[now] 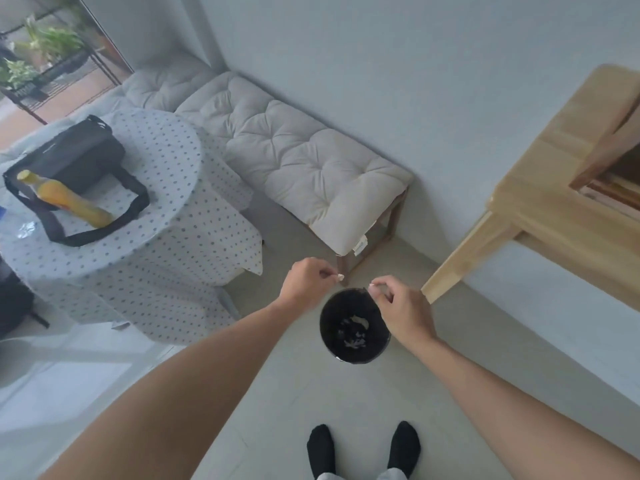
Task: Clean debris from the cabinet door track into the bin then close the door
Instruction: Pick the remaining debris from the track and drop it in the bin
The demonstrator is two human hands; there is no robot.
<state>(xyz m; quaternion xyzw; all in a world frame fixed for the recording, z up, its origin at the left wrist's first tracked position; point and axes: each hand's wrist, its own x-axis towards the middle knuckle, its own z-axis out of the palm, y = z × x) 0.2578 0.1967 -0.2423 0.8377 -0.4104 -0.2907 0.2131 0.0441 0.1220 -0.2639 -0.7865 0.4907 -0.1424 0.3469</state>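
A round black bin [354, 351] stands on the pale floor in front of my feet, with pale scraps lying in its bottom. My left hand [306, 282] hovers just left of and above the bin's rim, its fingertips pinched on a small whitish bit of debris [340, 276]. My right hand [403, 308] is over the bin's right rim, fingertips pinched on another small pale bit [372, 287]. The wooden cabinet [554, 188] stands at the right against the wall, its opening partly in view at the frame's edge.
A cushioned bench [298, 157] runs along the wall behind the bin. At the left a round table with a dotted cloth [138, 216] carries a black bag [72, 157] and a yellow bottle [65, 199]. My feet in black socks [363, 448] stand below the bin.
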